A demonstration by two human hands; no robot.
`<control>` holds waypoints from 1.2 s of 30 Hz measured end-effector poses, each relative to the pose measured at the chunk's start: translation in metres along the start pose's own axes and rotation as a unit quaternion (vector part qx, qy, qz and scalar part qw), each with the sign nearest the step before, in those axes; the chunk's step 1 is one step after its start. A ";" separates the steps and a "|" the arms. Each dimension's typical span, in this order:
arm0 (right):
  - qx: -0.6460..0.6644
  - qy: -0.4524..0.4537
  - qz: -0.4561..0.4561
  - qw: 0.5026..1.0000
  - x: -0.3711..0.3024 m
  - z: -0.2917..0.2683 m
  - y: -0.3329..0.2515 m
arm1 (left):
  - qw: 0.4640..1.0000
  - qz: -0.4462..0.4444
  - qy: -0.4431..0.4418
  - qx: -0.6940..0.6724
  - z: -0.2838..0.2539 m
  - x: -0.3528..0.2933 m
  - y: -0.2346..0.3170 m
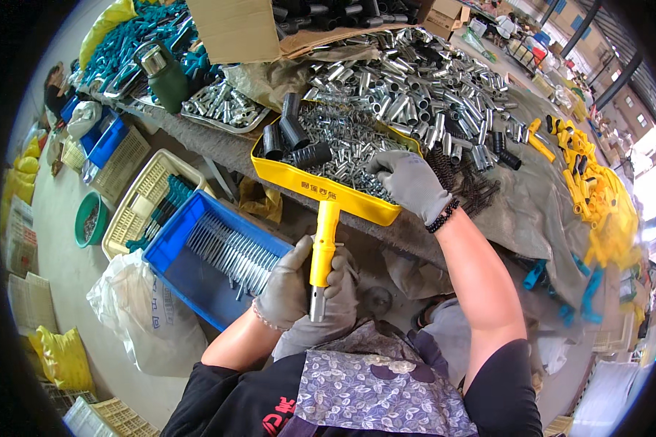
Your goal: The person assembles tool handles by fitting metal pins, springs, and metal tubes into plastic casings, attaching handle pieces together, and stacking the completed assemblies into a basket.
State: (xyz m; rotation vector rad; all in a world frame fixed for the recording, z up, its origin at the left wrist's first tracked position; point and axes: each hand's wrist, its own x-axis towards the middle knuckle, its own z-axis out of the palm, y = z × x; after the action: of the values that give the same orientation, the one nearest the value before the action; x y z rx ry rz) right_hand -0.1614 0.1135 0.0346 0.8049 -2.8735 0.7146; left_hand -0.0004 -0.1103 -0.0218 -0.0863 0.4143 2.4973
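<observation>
My gloved left hand (288, 288) is wrapped round a yellow plastic tube handle (325, 247), held upright in front of my apron. A shiny metal sleeve (317, 302) with a small hole sticks out of its lower end. The handle's top overlaps the front rim of a yellow tray (284, 175) in this view. Inside the tray lie many small metal pins and springs (350, 149), plus several black ribbed tubes (312, 155). My gloved right hand (412, 186) reaches over the tray's right side, its fingers bent down and closed at the small parts. Whatever they pinch is hidden.
Loose metal tubes (415, 87) are heaped behind the tray, below a cardboard box (233, 29). Yellow handles (579, 167) pile up at right. To the left stand a blue bin (175, 233) with metal rods, a cream crate (120, 226) and a green flask (166, 80).
</observation>
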 end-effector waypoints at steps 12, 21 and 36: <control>0.311 -0.045 0.009 0.949 -0.174 0.023 -0.068 | 0.989 -0.138 0.030 0.041 -0.066 -0.045 -0.064; 0.393 -0.004 0.116 0.912 -0.215 0.047 -0.071 | 0.984 -0.113 0.021 0.134 -0.082 -0.065 -0.081; 0.412 -0.003 0.106 0.905 -0.222 0.050 -0.072 | 0.971 -0.059 0.067 0.223 -0.087 -0.047 -0.098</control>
State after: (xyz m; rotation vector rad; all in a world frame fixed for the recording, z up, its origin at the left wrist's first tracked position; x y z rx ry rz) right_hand 0.0687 0.1420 -0.0225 0.5172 -2.6224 2.0152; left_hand 0.0917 -0.0884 -0.1238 -0.0968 0.9857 2.2300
